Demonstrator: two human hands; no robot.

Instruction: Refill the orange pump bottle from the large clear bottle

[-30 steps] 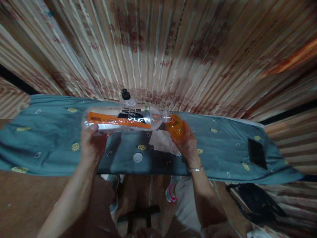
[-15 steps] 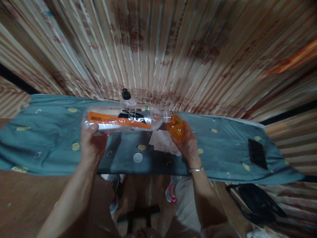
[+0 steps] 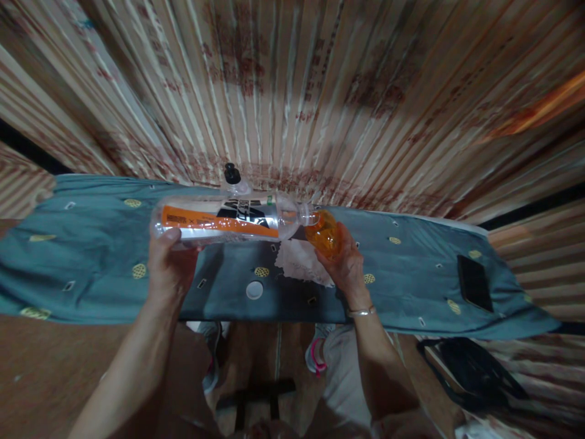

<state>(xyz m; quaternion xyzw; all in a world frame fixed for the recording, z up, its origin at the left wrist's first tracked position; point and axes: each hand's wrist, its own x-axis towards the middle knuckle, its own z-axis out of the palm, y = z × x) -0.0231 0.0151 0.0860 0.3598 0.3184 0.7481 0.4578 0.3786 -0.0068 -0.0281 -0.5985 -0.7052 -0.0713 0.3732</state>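
Lying nearly level in the air is a large clear plastic bottle point(image 3: 219, 221) with an orange, silver and black label. My left hand point(image 3: 173, 262) grips it near its base, with the thumb over the near side. Its mouth points right and meets a small orange see-through container point(image 3: 323, 235). My right hand point(image 3: 346, 262) is closed around that container, with a bracelet at the wrist. Whether liquid runs between the two cannot be made out. Below them, a crumpled white tissue point(image 3: 301, 263) and a round white cap point(image 3: 255, 290) lie on the cloth.
A teal patterned cloth point(image 3: 105, 256) covers the narrow table. Behind the bottle stands a clear container with a black top point(image 3: 232, 174). A dark phone point(image 3: 475, 283) lies at the right. A striped curtain point(image 3: 283, 91) hangs close behind; a black bag point(image 3: 475, 372) sits lower right.
The bottle has rolled slightly about its length, so its label print sits a little differently. Both hands stay in nearly the same place.
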